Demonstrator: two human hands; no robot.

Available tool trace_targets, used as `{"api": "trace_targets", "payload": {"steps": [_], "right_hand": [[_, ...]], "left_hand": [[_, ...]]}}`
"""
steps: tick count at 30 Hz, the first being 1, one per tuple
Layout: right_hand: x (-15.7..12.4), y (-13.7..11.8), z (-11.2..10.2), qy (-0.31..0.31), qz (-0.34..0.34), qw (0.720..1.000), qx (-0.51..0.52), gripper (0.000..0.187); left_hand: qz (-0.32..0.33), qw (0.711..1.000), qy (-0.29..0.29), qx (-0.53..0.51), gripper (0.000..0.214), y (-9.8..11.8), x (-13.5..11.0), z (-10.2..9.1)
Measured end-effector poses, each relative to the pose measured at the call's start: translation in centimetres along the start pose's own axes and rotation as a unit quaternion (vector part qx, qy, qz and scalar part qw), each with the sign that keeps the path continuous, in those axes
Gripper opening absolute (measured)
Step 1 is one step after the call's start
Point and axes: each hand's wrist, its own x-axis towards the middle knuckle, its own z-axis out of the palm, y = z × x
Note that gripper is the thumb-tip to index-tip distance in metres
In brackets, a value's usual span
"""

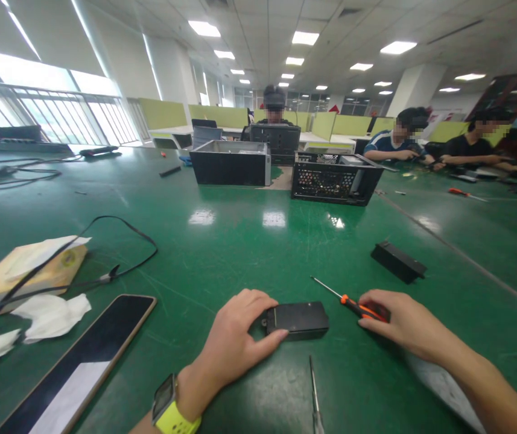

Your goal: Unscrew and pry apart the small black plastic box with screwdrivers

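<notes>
Our left hand (242,333) clasps the left end of a black rectangular box (302,319), flat on the green table (222,259); our right hand (400,316) pinches an orange-and-black screwdriver (361,308) nearby. We'd best brace the box firmly.

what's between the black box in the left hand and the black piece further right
The head view shows the orange-and-black screwdriver there, held in the right hand.
</notes>
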Motion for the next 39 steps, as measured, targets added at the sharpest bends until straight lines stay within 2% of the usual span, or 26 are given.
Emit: {"api": "trace_targets", "payload": {"steps": [2, 4, 5, 7, 8, 10, 11, 14, 17, 20, 24, 26, 30, 35, 39], "right_hand": [[-0.3, -1.6, -0.1, 0.045, -0.005, 0.999, -0.028, 0.026], [-0.8, -4.1, 0.0, 0.077, -0.045, 0.996, -0.024, 0.023], [-1.2, -5.6, 0.3, 0.059, -0.089, 0.994, 0.001, 0.020], [-1.9, -8.2, 1.4, -0.057, -0.189, 0.976, 0.090, 0.015], [-2.3, -9.2, 2.2, -0.112, -0.209, 0.964, 0.119, 0.012], [-2.7, -10.4, 3.8, -0.158, -0.197, 0.957, 0.140, 0.010], [-2.7, -10.6, 4.7, -0.157, -0.177, 0.962, 0.138, 0.012], [-2.6, -10.5, 6.6, -0.134, -0.126, 0.975, 0.124, 0.014], [-2.5, -9.7, 7.1, -0.159, -0.154, 0.965, 0.144, 0.017], [-2.8, -8.9, 5.8, -0.171, -0.210, 0.943, 0.193, 0.011], [-3.3, -8.3, 3.3, -0.108, -0.186, 0.957, 0.195, 0.007], [-3.4, -8.3, 2.6, -0.098, -0.178, 0.964, 0.171, 0.008], [-3.2, -8.5, 2.4, -0.100, -0.179, 0.967, 0.151, 0.010], [-3.0, -8.3, 3.1, -0.133, -0.204, 0.955, 0.172, 0.008], [-2.9, -8.2, 3.4, -0.122, -0.191, 0.964, 0.142, 0.010]], "left_hand": [[-0.002, 1.000, 0.005, 0.005, 0.027, -0.1, 0.0, 0.0], [-0.002, 1.000, 0.004, 0.006, 0.026, -0.1, 0.0, -0.1], [-0.002, 1.000, 0.001, 0.007, 0.026, -0.1, -0.1, -0.1], [-0.002, 1.000, -0.001, 0.007, 0.025, -0.1, -0.1, -0.1], [-0.002, 1.000, 0.000, 0.008, 0.025, -0.1, -0.1, -0.1], [-0.002, 1.000, 0.002, 0.009, 0.024, 0.0, 0.0, -0.1], [-0.001, 1.000, 0.003, 0.009, 0.024, 0.0, 0.0, -0.1], [0.001, 1.000, 0.003, 0.008, 0.024, -0.1, 0.0, 0.0], [0.002, 1.000, 0.004, 0.008, 0.025, -0.1, 0.0, 0.0], [0.002, 1.000, 0.003, 0.005, 0.025, -0.1, 0.0, 0.0], [0.001, 1.000, 0.001, -0.002, 0.025, 0.0, 0.0, 0.0], [0.001, 1.000, -0.001, -0.001, 0.025, 0.0, 0.1, 0.0], [0.003, 1.000, 0.004, 0.003, 0.025, 0.1, 0.1, -0.1], [0.003, 1.000, 0.005, 0.004, 0.024, 0.0, 0.1, 0.0], [-0.001, 1.000, 0.004, 0.003, 0.024, 0.0, 0.1, 0.0]]}}
